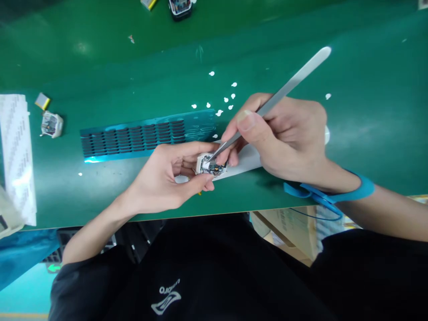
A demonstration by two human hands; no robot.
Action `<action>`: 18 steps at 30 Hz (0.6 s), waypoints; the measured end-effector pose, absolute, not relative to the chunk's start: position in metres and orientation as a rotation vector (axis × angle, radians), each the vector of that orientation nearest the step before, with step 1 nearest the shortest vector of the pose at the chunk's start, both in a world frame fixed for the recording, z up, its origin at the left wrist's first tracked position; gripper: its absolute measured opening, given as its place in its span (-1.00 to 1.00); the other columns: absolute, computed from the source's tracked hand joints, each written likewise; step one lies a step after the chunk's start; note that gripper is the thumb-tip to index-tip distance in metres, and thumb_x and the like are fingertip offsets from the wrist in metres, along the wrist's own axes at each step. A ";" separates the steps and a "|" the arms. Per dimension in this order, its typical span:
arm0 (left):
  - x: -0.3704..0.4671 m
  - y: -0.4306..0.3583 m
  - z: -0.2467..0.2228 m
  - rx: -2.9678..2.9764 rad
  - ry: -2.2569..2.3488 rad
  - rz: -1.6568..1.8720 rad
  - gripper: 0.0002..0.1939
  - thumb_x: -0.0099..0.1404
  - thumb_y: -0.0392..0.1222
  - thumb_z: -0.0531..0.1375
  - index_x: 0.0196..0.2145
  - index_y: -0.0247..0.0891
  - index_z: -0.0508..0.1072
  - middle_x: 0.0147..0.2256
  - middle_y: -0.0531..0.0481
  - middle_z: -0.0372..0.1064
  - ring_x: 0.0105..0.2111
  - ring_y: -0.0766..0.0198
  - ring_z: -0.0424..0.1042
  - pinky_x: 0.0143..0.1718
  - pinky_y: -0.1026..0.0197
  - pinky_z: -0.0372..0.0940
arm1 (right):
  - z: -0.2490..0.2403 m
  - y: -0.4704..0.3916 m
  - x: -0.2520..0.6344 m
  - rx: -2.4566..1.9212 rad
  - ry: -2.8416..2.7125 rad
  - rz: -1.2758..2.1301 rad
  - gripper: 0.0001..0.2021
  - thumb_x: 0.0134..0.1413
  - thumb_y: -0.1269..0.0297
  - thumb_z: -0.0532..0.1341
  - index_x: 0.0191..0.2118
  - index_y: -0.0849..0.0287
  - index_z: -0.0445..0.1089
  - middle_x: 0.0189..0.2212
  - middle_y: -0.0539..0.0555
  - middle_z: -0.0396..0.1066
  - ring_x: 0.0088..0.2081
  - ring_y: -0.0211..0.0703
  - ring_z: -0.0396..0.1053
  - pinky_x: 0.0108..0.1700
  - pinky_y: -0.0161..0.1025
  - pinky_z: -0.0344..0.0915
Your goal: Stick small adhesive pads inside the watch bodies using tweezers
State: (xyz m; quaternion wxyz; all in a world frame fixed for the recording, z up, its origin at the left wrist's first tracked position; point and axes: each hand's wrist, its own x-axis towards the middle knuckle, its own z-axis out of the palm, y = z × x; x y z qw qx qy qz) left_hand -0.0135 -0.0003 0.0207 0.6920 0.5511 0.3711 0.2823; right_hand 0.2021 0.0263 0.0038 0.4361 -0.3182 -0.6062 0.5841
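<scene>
Between the fingers and thumb of my left hand (170,176) is a small white device (211,165) with its circuit board facing up. My right hand (281,133) grips metal tweezers (290,84) slantwise, their tips down at the board's left part. Its lower fingers are close to the device's right edge. Under both hands lies a pale strip (245,161). Just behind my left hand is a blue translucent sheet (133,137) with rows of dark strips. Several small white tabs (226,100) are scattered on the green table behind the device.
At the left, a white device (51,124) sits by a small battery (43,101), near white printed sheets (18,156). Another device (180,8) and a yellow-edged piece (149,3) are at the far edge. A blue band (354,189) circles my right wrist. Cardboard (290,227) stands below the table edge.
</scene>
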 end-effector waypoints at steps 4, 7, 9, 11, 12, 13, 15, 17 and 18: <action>-0.014 -0.001 0.019 1.219 0.817 0.677 -0.74 0.32 -0.47 0.33 -0.04 -0.40 0.59 -0.37 0.06 0.59 -0.42 0.43 0.64 -0.31 0.49 0.58 | 0.005 0.027 0.202 -0.835 -1.486 1.452 -0.65 0.50 0.01 0.31 -0.31 0.10 0.49 -0.49 -0.03 0.63 -0.54 -0.30 0.55 -0.50 -0.39 0.48; -0.013 -0.002 0.018 1.214 0.819 0.694 -0.74 0.32 -0.47 0.34 -0.04 -0.38 0.60 -0.37 0.07 0.59 -0.42 0.42 0.64 -0.33 0.48 0.59 | 0.004 0.027 0.201 -0.818 -1.480 1.458 -0.66 0.50 0.01 0.30 -0.30 0.11 0.49 -0.48 -0.02 0.64 -0.54 -0.32 0.55 -0.50 -0.40 0.48; -0.013 -0.002 0.018 1.209 0.816 0.694 -0.75 0.31 -0.48 0.34 -0.05 -0.37 0.60 -0.37 0.08 0.58 -0.43 0.42 0.64 -0.33 0.48 0.59 | 0.004 0.027 0.200 -0.822 -1.474 1.450 -0.66 0.51 0.02 0.30 -0.30 0.11 0.49 -0.48 -0.02 0.64 -0.55 -0.33 0.54 -0.50 -0.41 0.48; -0.012 -0.003 0.019 1.201 0.808 0.699 -0.76 0.32 -0.48 0.33 -0.07 -0.36 0.60 -0.37 0.09 0.57 -0.43 0.44 0.63 -0.33 0.49 0.58 | 0.003 0.027 0.200 -0.824 -1.469 1.443 -0.66 0.51 0.03 0.30 -0.31 0.12 0.50 -0.49 -0.02 0.63 -0.56 -0.33 0.54 -0.51 -0.41 0.47; -0.012 -0.003 0.019 1.199 0.802 0.698 -0.76 0.31 -0.49 0.33 -0.07 -0.36 0.61 -0.36 0.10 0.57 -0.43 0.45 0.62 -0.33 0.50 0.58 | 0.003 0.027 0.200 -0.815 -1.471 1.444 -0.66 0.50 0.03 0.30 -0.31 0.12 0.50 -0.49 -0.01 0.63 -0.56 -0.33 0.54 -0.51 -0.42 0.47; -0.012 -0.003 0.019 1.196 0.806 0.690 -0.76 0.31 -0.50 0.32 -0.08 -0.36 0.61 -0.36 0.10 0.57 -0.43 0.45 0.62 -0.32 0.51 0.58 | 0.003 0.027 0.200 -0.806 -1.478 1.453 -0.66 0.51 0.03 0.30 -0.31 0.13 0.50 -0.48 -0.01 0.63 -0.55 -0.34 0.55 -0.50 -0.42 0.47; -0.012 -0.003 0.020 1.189 0.818 0.674 -0.74 0.30 -0.52 0.32 -0.08 -0.34 0.62 -0.36 0.10 0.57 -0.42 0.45 0.62 -0.32 0.50 0.57 | 0.003 0.028 0.201 -0.792 -1.487 1.466 -0.66 0.51 0.03 0.30 -0.30 0.12 0.51 -0.48 -0.01 0.63 -0.55 -0.35 0.55 -0.49 -0.44 0.47; -0.012 -0.003 0.021 1.184 0.833 0.663 -0.72 0.28 -0.54 0.32 -0.09 -0.33 0.63 -0.36 0.11 0.57 -0.42 0.44 0.62 -0.33 0.49 0.57 | 0.003 0.029 0.202 -0.799 -1.486 1.475 -0.65 0.51 0.02 0.30 -0.31 0.11 0.51 -0.47 -0.02 0.62 -0.54 -0.35 0.55 -0.49 -0.44 0.47; -0.012 -0.003 0.022 1.183 0.838 0.664 -0.71 0.28 -0.55 0.31 -0.10 -0.32 0.64 -0.36 0.11 0.57 -0.42 0.44 0.61 -0.33 0.49 0.57 | 0.003 0.029 0.202 -0.801 -1.482 1.477 -0.65 0.50 0.02 0.30 -0.32 0.11 0.51 -0.47 -0.03 0.62 -0.54 -0.35 0.55 -0.49 -0.44 0.47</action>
